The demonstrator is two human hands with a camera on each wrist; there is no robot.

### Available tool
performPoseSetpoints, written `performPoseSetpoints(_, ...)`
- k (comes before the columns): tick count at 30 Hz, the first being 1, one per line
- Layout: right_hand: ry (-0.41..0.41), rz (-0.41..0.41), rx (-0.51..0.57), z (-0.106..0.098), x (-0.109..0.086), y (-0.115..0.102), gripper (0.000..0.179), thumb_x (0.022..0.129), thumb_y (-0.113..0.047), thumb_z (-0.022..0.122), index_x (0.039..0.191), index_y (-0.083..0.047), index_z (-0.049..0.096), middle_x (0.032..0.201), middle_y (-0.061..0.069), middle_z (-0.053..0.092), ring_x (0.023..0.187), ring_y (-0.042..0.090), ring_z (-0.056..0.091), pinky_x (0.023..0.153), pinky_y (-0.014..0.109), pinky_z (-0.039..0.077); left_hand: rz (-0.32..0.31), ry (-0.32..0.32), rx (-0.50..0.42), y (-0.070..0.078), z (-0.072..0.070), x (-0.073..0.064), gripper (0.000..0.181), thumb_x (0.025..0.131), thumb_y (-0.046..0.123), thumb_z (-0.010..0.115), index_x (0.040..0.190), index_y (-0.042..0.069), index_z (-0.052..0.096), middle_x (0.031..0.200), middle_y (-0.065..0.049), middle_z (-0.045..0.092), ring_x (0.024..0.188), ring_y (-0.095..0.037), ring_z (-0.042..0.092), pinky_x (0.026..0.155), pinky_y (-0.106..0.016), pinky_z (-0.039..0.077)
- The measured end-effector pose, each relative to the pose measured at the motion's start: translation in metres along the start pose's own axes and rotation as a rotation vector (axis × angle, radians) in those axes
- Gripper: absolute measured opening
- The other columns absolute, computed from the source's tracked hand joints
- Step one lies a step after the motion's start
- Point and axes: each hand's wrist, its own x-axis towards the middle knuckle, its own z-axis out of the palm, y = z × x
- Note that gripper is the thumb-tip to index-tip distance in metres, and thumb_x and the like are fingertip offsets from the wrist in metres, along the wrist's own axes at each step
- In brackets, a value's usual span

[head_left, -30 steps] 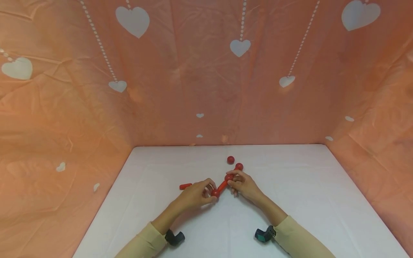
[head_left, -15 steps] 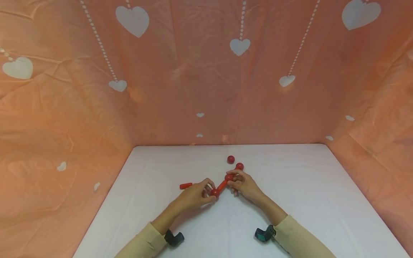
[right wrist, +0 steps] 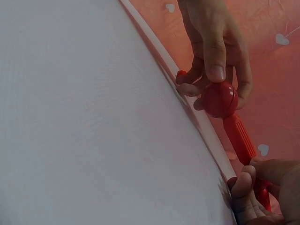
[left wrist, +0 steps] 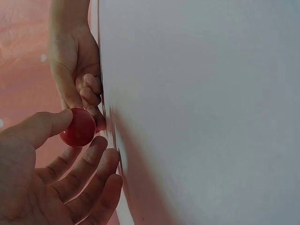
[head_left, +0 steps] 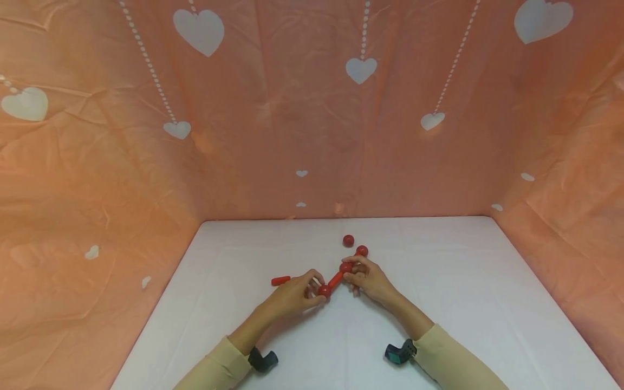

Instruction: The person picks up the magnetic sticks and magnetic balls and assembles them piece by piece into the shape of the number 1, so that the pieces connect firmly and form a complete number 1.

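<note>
Chain, lower centre of the head view: lower glossy red ball, apparently plastic [head_left: 324,292]; ridged red rod [head_left: 335,280]; middle red ball [head_left: 345,267]; upper red ball [head_left: 362,251], its link partly hidden.
Left hand [head_left: 294,295]: pinched the lower ball.
Right hand [head_left: 370,280]: thumb and fingers clamped about the middle ball.
Done, by appearance: three balls joined in line.
Apparently left: loose red ball [head_left: 348,240], above the chain; loose red rod [head_left: 280,281], left of centre, both unattached.

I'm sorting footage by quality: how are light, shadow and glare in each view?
Head: brightest, soft shadow by the left hand on the white table; left wrist: dimmer, broad soft-edged shadow on the table; right wrist: also dim, faint highlight on the red ball.
</note>
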Motion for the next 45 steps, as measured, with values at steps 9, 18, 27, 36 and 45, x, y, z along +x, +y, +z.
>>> performPoseSetpoints(9, 0.007, 0.005, 0.002, 0.000, 0.000, -0.001, 0.046, 0.101, -0.006, 0.074, 0.144, 0.002, 0.058, 0.097, 0.017, 0.066, 0.068, 0.016, 0.063, 0.061, 0.024, 0.057, 0.011, 0.011, 0.004, -0.003, -0.003, -0.003, 0.030, 0.098, 0.030, 0.081, 0.123, 0.023, 0.064, 0.110, 0.002, 0.076, 0.094, -0.014, 0.068, 0.081, -0.036, 0.058)
performPoseSetpoints(18, 0.011, 0.018, 0.018, 0.002, -0.001, -0.004, 0.046, 0.101, -0.005, 0.074, 0.143, 0.002, 0.058, 0.094, 0.011, 0.066, 0.066, 0.016, 0.062, 0.060, 0.024, 0.056, 0.017, 0.061, 0.032, -0.007, -0.015, -0.009, 0.025, 0.100, 0.026, 0.078, 0.121, 0.016, 0.071, 0.107, 0.004, 0.074, 0.099, -0.016, 0.068, 0.085, -0.037, 0.059)
performPoseSetpoints(27, 0.010, 0.033, 0.018, 0.000, -0.001, -0.004, 0.046, 0.101, -0.006, 0.074, 0.143, 0.001, 0.058, 0.096, 0.011, 0.064, 0.069, 0.017, 0.062, 0.061, 0.023, 0.056, 0.003, 0.171, 0.105, -0.015, -0.034, -0.013, 0.019, 0.099, 0.021, 0.079, 0.116, 0.015, 0.075, 0.102, 0.005, 0.072, 0.091, -0.013, 0.067, 0.078, -0.034, 0.055)
performPoseSetpoints(36, 0.012, 0.045, 0.021, 0.002, -0.002, -0.005, 0.046, 0.100, -0.005, 0.075, 0.143, 0.001, 0.059, 0.096, 0.011, 0.064, 0.068, 0.018, 0.062, 0.060, 0.024, 0.056, -0.041, 0.215, 0.110, -0.030, -0.052, -0.016, 0.021, 0.097, 0.017, 0.081, 0.117, 0.012, 0.076, 0.107, 0.003, 0.073, 0.092, -0.013, 0.067, 0.081, -0.037, 0.056)
performPoseSetpoints(45, 0.014, 0.045, 0.014, 0.003, -0.002, -0.007, 0.046, 0.101, -0.004, 0.074, 0.143, 0.001, 0.058, 0.096, 0.009, 0.063, 0.068, 0.017, 0.062, 0.060, 0.023, 0.056, -0.076, 0.221, 0.119, -0.042, -0.064, -0.018, 0.019, 0.097, 0.015, 0.077, 0.116, 0.013, 0.076, 0.107, 0.002, 0.074, 0.098, -0.018, 0.069, 0.085, -0.043, 0.056)
